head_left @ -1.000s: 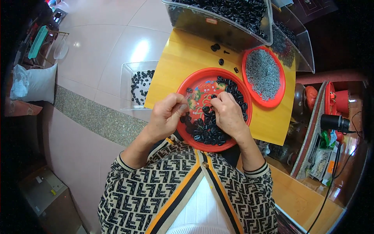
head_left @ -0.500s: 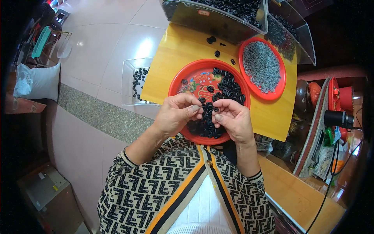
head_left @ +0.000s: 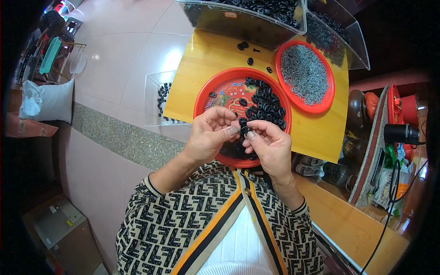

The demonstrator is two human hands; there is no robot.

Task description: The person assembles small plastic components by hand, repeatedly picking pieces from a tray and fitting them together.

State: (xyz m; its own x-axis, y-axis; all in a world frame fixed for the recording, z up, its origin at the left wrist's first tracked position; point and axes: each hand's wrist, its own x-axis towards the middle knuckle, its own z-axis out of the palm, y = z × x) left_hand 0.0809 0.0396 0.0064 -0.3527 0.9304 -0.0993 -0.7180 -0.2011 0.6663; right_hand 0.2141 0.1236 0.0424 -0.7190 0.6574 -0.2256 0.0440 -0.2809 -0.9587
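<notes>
Both hands meet over a round red tray (head_left: 198,103), their fingertips nearly touching. My left hand (head_left: 206,137) is closed in a pinch of thumb and index finger; what it holds is too small to make out. Thumb and index finger of my right hand (head_left: 274,149) pinch a small black plastic part, partly hidden against the dark pieces behind. Many oval black parts with holes (head_left: 270,107) are heaped on the tray's right side and under my hands. A few lie apart on the tray's patterned bottom.
A red plate of grey screws (head_left: 305,73) stands right of the tray on the yellow board (head_left: 316,133). Clear bins (head_left: 247,23) of black parts stand at the back. Several loose black pieces (head_left: 250,61) lie on the board. Left, a clear box (head_left: 151,103) holds small black parts.
My hands have come closer together, the right one moving left toward the left fingertips. The whole view has shifted slightly.
</notes>
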